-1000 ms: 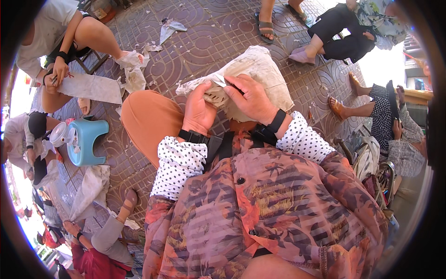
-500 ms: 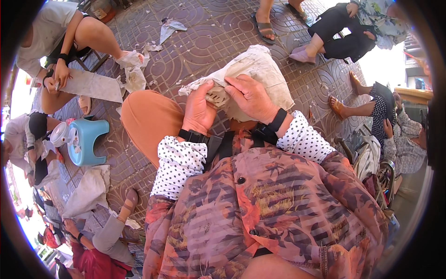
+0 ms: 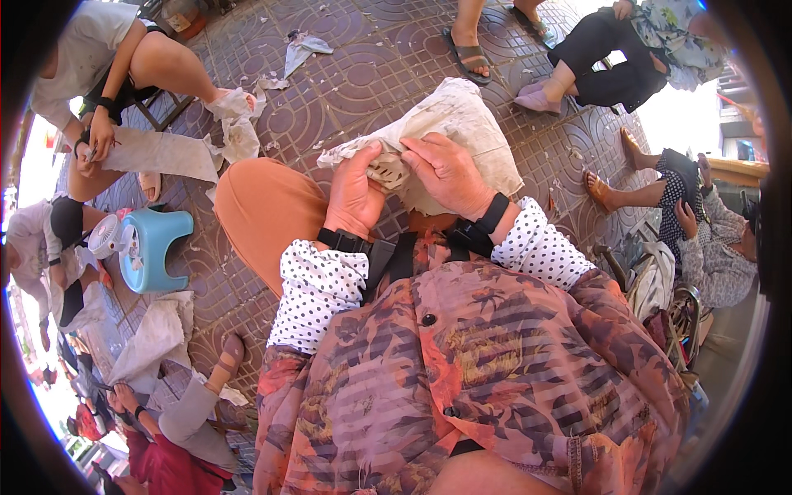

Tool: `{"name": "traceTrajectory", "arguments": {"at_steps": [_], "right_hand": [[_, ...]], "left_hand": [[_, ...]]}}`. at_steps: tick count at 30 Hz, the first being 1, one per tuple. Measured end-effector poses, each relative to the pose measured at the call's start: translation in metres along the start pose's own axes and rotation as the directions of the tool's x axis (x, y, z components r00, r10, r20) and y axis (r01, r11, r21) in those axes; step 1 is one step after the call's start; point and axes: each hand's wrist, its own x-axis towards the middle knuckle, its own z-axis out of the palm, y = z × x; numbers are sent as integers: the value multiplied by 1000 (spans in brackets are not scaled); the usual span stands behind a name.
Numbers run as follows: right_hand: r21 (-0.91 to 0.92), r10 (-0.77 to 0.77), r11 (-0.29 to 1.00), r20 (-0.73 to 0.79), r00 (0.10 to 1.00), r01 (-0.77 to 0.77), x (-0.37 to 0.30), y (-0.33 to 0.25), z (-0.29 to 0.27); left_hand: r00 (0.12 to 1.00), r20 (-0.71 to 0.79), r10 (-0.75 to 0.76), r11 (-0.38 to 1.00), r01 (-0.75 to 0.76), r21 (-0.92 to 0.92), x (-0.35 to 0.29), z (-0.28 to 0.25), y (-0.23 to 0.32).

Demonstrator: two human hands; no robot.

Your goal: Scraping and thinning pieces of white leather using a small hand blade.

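An off-white, stiff-looking cloth sheet lies over my right knee, its upper part spread out beyond my hands. My left hand is closed on its left edge, with the thumb on top near a patch of slits or small holes. Just to the right, my right hand pinches the cloth between thumb and bent fingers. Whether anything small sits in that pinch is hidden. Both wrists have black straps over white dotted sleeves.
At left, a seated person works on a pale cloth strip. Below it stand a blue plastic stool and a small white fan. Another pale cloth hangs lower left. Scraps litter the patterned tiles. More people sit at right.
My hands and the cloth have hardly moved. The person at upper left has shifted their hands on the strip, and people at lower left and right have moved their hands.
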Motion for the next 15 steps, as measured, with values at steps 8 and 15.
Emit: {"name": "traceTrajectory", "arguments": {"at_steps": [8,15], "right_hand": [[21,2,1000,-27,1000,-1,-1,1,2],[-12,-13,1000,-30,999,12,0,-3,1]], "left_hand": [[1000,-8,0,1000,0,5,1,0,0],[1000,17,9,1000,-9,8,1,-3,0]]}}
